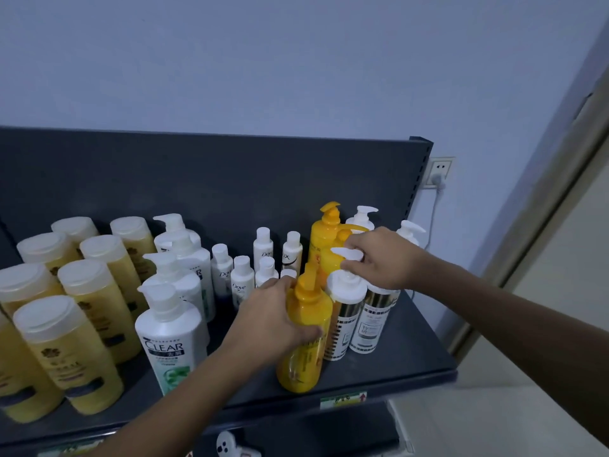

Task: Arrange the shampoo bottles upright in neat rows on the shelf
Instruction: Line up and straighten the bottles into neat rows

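My left hand [270,319] is wrapped around the front yellow pump bottle [304,338], grip pressed onto its upper body just under the orange pump, thumb across the front. The bottle stands at the front of the dark shelf [412,351], leaning slightly toward me. My right hand [379,258] reaches over the white pump head [349,253] of the striped white bottle [342,321] just beside it, fingers pinching the nozzle from above. A second striped bottle [374,318] stands touching that one on its right. Behind them a taller yellow pump bottle [324,239] and two white pump bottles [362,217] stand against the shelf's back panel. In the middle, small white Dove bottles [242,282] stand upright in short rows. To their left are the white CLEAR pump bottles [171,338] in a column, and farthest left the amber bottles with clear caps [71,344], set in rows. A wall socket [440,171] with a plugged cable sits right of the shelf.
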Demonstrator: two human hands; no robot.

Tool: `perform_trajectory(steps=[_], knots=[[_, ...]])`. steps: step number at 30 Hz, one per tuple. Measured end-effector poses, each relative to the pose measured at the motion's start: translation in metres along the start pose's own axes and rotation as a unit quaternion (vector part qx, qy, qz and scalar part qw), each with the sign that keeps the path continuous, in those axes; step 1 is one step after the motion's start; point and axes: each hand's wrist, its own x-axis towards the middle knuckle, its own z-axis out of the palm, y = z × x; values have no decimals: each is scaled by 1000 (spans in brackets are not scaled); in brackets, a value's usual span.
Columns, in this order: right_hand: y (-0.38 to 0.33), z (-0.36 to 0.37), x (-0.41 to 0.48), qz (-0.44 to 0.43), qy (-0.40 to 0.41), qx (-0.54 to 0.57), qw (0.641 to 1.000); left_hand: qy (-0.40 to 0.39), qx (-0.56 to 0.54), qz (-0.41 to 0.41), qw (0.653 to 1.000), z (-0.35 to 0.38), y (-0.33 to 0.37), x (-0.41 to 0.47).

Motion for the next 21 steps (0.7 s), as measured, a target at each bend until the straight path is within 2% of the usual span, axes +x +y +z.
perform_trajectory(steps=[7,18,21], knots=[[25,-6,-44,-48,40,14,998,10,-1,3,1000,8,1,2],[68,-20,-77,49,-1,-83,995,27,-34,25,999,54,39,13],[81,-23,-81,64,9,-77,995,37,-17,28,999,66,52,16]])
